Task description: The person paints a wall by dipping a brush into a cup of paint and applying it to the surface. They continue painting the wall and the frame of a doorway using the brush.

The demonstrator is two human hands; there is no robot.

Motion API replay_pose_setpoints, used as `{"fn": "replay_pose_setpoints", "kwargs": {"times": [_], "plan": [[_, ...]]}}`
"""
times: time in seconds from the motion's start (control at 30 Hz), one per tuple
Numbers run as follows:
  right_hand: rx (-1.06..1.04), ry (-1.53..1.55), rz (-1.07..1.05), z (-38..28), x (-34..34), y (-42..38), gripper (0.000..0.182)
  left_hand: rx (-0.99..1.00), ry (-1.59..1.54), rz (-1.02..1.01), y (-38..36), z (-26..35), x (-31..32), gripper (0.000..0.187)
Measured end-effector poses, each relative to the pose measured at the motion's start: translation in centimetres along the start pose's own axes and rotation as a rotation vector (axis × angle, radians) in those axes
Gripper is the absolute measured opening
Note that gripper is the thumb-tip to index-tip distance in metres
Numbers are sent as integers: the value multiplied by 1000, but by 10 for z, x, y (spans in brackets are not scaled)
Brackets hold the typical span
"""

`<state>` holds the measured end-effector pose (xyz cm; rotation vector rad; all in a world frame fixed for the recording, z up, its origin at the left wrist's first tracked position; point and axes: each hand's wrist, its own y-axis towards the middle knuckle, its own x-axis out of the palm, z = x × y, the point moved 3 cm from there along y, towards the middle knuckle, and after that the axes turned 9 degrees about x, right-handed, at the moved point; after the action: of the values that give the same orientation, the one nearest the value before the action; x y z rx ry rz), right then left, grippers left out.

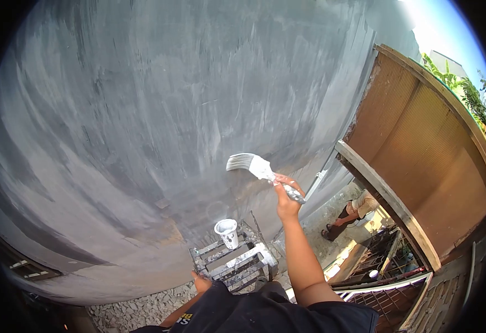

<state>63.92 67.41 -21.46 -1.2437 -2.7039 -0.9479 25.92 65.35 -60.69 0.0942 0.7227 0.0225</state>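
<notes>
My right hand (288,191) is closed round the handle of a paintbrush (260,168), which is smeared with white paint. The brush's bristles (240,161) point left against the grey wall (198,111), bent over at the tips. Low in the view, my left hand (202,283) grips the left edge of a paint-spattered slatted stand (232,260); some of its fingers are hidden. On the stand's far side, a white paint cup (227,233) with drips down its side stands upright, beyond both hands.
To the right, a brown corrugated panel (420,144) hangs in a wooden frame (387,200). Below it a person's legs (343,219) show on the ground, near piled boards and a metal grid (390,308). Gravel (137,308) lies at the wall's foot.
</notes>
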Motion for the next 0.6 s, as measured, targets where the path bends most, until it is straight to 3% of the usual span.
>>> {"fn": "replay_pose_setpoints", "kwargs": {"times": [0.07, 0.2, 0.23, 0.27, 0.33, 0.43, 0.5, 0.6], "plan": [[97, 129, 175, 27, -75, 52, 10, -159, 64, -85, -2, -11, 4, 69], [37, 129, 460, 26, -164, 109, 10, -135, 66, -64, -4, 4, -5, 66], [-64, -156, 455, 23, -171, 113, 11, -138, 29, -62, -4, 1, -6, 66], [-69, -155, 458, 30, -173, 113, 11, -140, -8, -61, -3, 0, -3, 65], [-321, -464, 305, 18, -135, 96, 15, -181, 9, -94, -2, 11, -9, 64], [-375, -533, -48, -9, -51, 30, 22, -190, 20, -98, 1, -7, 0, 62], [-391, -377, -297, -22, -11, -19, 22, -160, 18, -78, 1, -7, 2, 61], [-323, -178, -446, -32, 4, -42, 21, -254, 41, -137, -2, 10, -8, 57]]}}
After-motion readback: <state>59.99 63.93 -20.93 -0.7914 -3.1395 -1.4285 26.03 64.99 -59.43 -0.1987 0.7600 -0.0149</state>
